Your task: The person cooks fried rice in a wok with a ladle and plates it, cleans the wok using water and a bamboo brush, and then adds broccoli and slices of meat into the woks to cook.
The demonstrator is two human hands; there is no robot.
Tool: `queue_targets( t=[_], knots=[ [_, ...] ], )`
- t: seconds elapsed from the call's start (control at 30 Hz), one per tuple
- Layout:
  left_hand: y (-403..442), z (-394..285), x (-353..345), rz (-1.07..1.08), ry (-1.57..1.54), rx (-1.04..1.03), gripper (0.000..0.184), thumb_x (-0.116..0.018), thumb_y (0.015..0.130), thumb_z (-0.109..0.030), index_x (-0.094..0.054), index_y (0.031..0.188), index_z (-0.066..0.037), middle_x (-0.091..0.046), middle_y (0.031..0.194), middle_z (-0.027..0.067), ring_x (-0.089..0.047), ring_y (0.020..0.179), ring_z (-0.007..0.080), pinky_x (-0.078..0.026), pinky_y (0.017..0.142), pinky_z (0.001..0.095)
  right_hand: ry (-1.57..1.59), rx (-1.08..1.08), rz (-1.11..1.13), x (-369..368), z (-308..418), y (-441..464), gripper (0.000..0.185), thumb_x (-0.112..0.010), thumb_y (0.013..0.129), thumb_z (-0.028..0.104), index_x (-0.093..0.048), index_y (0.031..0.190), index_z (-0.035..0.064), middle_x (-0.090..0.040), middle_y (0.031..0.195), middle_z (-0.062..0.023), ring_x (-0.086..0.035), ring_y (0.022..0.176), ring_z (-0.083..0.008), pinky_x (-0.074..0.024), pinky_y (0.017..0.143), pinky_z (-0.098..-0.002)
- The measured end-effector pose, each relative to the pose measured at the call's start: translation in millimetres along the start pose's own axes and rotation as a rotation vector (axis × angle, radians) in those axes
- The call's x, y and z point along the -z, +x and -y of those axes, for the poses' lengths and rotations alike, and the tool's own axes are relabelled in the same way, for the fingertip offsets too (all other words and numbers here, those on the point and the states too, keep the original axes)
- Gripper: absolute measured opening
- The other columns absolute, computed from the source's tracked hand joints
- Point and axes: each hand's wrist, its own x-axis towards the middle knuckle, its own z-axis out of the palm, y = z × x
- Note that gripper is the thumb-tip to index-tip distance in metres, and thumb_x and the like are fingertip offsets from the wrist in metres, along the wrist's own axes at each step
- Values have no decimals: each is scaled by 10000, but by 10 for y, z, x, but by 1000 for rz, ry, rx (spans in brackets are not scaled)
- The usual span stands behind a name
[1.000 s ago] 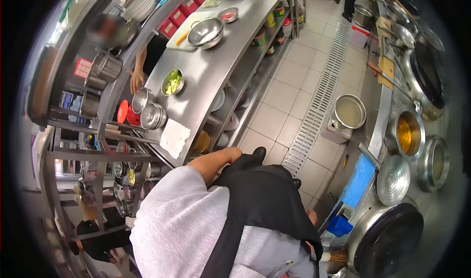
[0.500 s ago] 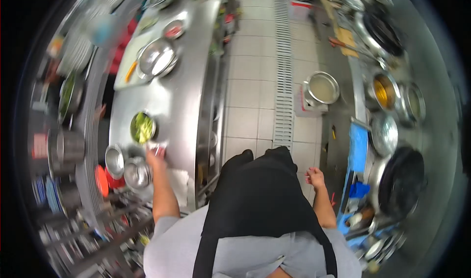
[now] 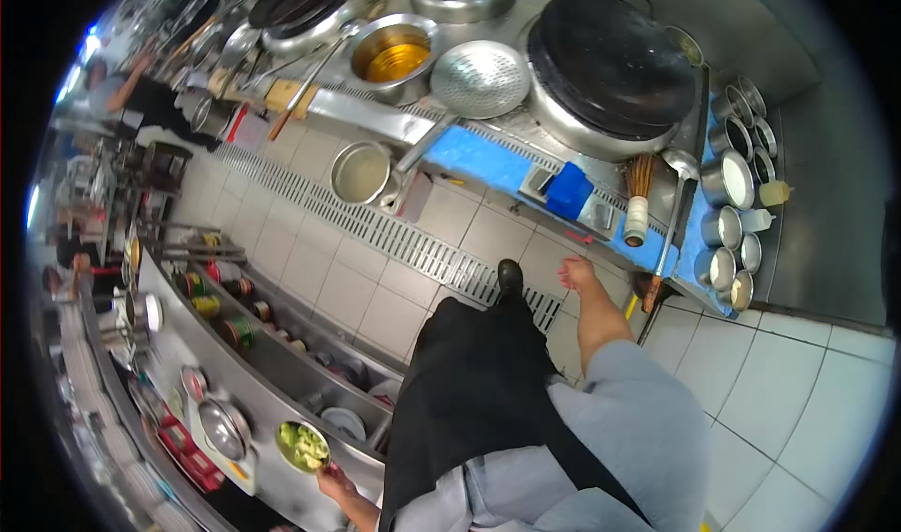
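Note:
At the front edge of the steel counter [image 3: 272, 504], my left hand [image 3: 340, 487] grips the rim of a metal bowl of cut green vegetables [image 3: 302, 446]. Whether the bowl rests on the counter or is raised off it, I cannot tell. My right hand [image 3: 577, 275] hangs over the floor in front of the stove, its fingers loosely curled and apart with nothing in them. Nearest to it are a bamboo wok brush [image 3: 638, 204] and a ladle [image 3: 668, 236] on the stove's front ledge.
A large black wok [image 3: 610, 68], a perforated strainer [image 3: 481, 80] and a pot of orange liquid [image 3: 396, 61] stand along the stove. A pot of cloudy liquid [image 3: 361, 173] sits low in the aisle, near a floor drain [image 3: 375, 236]. Another person [image 3: 141, 100] stands at far left.
My view and body have swung right toward the stove. My left hand has moved from beside the vegetable bowl onto its rim. The right hand still hangs at my side.

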Motion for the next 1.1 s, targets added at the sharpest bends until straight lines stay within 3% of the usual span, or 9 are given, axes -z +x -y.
queue_targets(
  t=[0.1,0.23,0.43,0.57,0.67,0.8,0.87,0.97,1.1],
  knots=[
    [-142,14,-1040,210,135,-16,178,-707,908,-201,-671,995,-50,-669,872,25,-615,732,147,-499,674,247,270,-50,-85,210,-24,394,269,-649,996,270,-622,1232,145,-722,932,-74,-647,657,-177,-564,582,-359],
    [-1592,-405,-3035,529,345,-11,162,-683,918,-199,-636,1004,-70,-693,879,38,-634,711,132,-487,627,254,618,-127,-59,221,-107,953,244,-652,1006,291,-641,1218,172,-724,910,-50,-645,643,-170,-554,548,-353],
    [-2622,-505,-4343,776,486,58,65,-623,923,-103,-618,943,-42,-688,818,72,-641,635,153,-537,567,278,916,-130,-162,0,-264,1383,212,-678,986,322,-664,1133,170,-699,809,-19,-647,610,-171,-531,506,-334],
    [-2987,-418,-4783,867,529,92,18,-594,925,-54,-600,909,-49,-686,808,94,-637,602,162,-542,544,269,769,-87,-149,-32,-59,1512,238,-716,955,346,-665,1076,147,-682,781,-15,-624,574,-157,-512,489,-325],
    [-3017,-357,-5047,919,605,104,39,-582,921,-36,-582,886,-53,-663,761,80,-626,571,171,-546,531,272,248,-23,-71,84,-94,1351,266,-744,931,364,-666,1033,130,-669,760,-12,-607,547,-147,-497,476,-318],
    [-3050,-258,-5341,924,629,61,32,-567,910,-31,-583,887,-45,-622,727,60,-609,568,161,-565,558,289,-218,391,98,544,-242,244,256,-772,915,333,-680,977,102,-656,746,0,-592,557,-118,-483,496,-299],
    [-3086,-222,-5497,969,619,58,25,-571,911,-39,-583,890,-42,-628,734,60,-608,578,158,-563,568,293,-88,347,346,918,139,-617,213,-757,930,261,-674,995,76,-653,738,5,-609,612,-101,-499,564,-273],
    [-3287,-201,-5814,1020,647,58,30,-584,922,-67,-583,908,-41,-641,766,56,-625,635,154,-555,614,295,-42,508,-45,1421,579,-1572,209,-768,892,202,-705,990,30,-707,835,-81,-686,773,-195,-545,710,-339],
    [-3358,-91,-6168,1104,619,94,39,-603,930,-83,-582,916,-53,-652,801,59,-643,680,157,-555,648,292,-357,759,-884,1812,596,-1495,391,-748,829,117,-626,1192,39,-683,910,-127,-673,807,-263,-543,755,-386]
  ],
)
